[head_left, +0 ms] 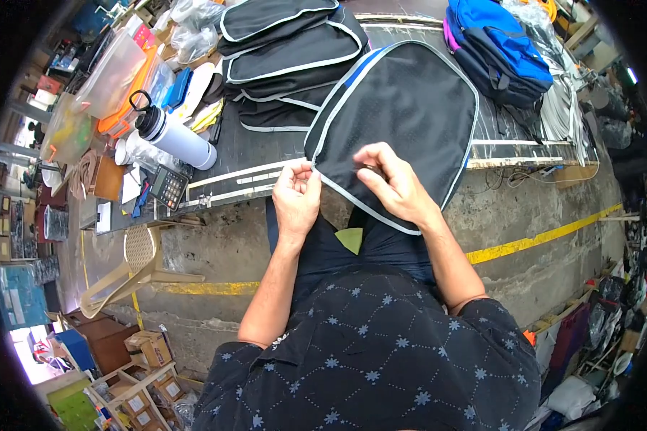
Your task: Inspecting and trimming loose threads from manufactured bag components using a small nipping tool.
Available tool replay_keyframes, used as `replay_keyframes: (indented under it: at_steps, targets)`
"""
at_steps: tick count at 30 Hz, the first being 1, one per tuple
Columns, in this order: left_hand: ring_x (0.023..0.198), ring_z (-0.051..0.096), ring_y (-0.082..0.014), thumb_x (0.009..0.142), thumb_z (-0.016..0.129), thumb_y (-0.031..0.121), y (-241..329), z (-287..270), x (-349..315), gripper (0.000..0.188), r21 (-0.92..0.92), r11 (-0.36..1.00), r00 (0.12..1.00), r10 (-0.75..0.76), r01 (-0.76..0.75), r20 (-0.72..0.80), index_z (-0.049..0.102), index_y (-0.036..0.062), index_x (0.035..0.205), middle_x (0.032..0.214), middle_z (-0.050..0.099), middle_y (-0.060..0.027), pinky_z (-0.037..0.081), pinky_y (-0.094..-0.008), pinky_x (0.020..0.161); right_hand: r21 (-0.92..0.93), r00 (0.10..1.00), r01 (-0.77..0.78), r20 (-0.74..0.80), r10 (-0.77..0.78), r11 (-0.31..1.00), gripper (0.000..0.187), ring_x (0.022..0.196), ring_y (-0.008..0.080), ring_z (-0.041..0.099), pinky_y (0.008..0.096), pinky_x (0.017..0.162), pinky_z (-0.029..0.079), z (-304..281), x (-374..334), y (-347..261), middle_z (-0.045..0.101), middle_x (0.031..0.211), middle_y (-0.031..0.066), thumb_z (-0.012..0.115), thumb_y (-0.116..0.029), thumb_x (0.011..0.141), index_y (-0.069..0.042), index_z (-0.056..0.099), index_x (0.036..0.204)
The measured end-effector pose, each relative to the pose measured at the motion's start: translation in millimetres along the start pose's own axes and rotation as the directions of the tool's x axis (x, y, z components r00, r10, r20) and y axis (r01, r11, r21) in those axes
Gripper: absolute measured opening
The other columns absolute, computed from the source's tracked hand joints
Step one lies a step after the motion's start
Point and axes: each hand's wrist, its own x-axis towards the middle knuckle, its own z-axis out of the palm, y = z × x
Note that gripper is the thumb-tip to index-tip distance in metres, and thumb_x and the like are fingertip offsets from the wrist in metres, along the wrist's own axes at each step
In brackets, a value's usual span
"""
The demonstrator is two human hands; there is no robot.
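Note:
A black fabric bag panel point(410, 100) with light grey edge binding and a blue strip along one side lies over the table's front edge and hangs toward my lap. My left hand point(295, 197) pinches the bound edge at its left corner. My right hand point(399, 187) is curled above the lower part of the panel, thumb and fingers bent toward each other. Something small and dark shows between them, too little to name. Behind, to the left, lies a stack of similar black bag pieces point(295, 61) with grey binding.
A white bottle point(183, 144) with a black lid stands beside a calculator point(169, 187) on the dark table point(255, 154). A blue backpack point(499, 50) sits at the back right. A beige plastic chair point(140, 262) is on the floor at left. A green scrap point(350, 239) shows near my lap.

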Motion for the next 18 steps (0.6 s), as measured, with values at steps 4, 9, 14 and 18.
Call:
replay_keyframes:
  at_steps: [4, 9, 14, 18]
  targets:
    - [0.066, 0.054, -0.0012, 0.102, 0.072, 0.007, 0.3, -2.5, 5.8, 0.016, -0.148, 0.98, 0.99, -0.125, 0.133, 0.062, 0.07, 0.0015, 0.117, 0.092, 0.068, 0.0019, 0.045, -0.0187, 0.059, -0.033, 0.994, 0.091, 0.071, -0.089, 0.995, 0.024, 0.087, 0.0073, 0.055, 0.0247, 0.079, 0.048, 6.9, 41.1, 9.5, 0.065, 0.099, 0.0009, 0.064, -0.011, 0.107, -0.001, 0.063, 0.128]
    - [0.066, 0.056, -0.0026, 0.1, 0.076, 0.007, 10.8, -4.9, 8.2, 0.017, -0.424, 0.786, 0.874, -0.29, 0.45, 0.391, 0.072, 0.0037, 0.116, 0.09, 0.07, 0.0027, 0.045, -0.0187, 0.062, 0.066, 0.999, 0.021, 0.037, -0.023, 0.998, 0.02, 0.091, 0.0068, 0.058, 0.0245, 0.082, 0.05, 38.0, 99.4, 49.8, 0.064, 0.099, 0.0002, 0.066, -0.015, 0.109, 0.0, 0.064, 0.123]
    - [0.065, 0.057, -0.0032, 0.1, 0.076, 0.008, 3.0, -4.8, 12.8, 0.021, -0.543, 0.643, 0.837, -0.345, 0.54, 0.424, 0.07, 0.0012, 0.119, 0.092, 0.071, 0.0008, 0.047, -0.0193, 0.062, 0.289, 0.998, -0.051, 0.047, 0.039, 0.956, 0.021, 0.092, 0.0069, 0.061, 0.0238, 0.083, 0.052, 36.0, 101.2, 77.2, 0.067, 0.102, -0.0009, 0.069, -0.013, 0.108, -0.001, 0.064, 0.124]
    - [0.065, 0.056, -0.0036, 0.1, 0.076, 0.008, 10.0, -6.2, 3.1, 0.024, -0.578, 0.643, 0.864, -0.344, 0.503, 0.368, 0.07, 0.0, 0.121, 0.093, 0.071, -0.0007, 0.045, -0.0194, 0.061, 0.177, 0.998, -0.032, 0.053, 0.023, 0.984, 0.022, 0.089, 0.0036, 0.058, 0.022, 0.079, 0.05, 3.0, 59.2, 36.7, 0.067, 0.099, -0.0016, 0.076, -0.011, 0.102, -0.001, 0.065, 0.119]
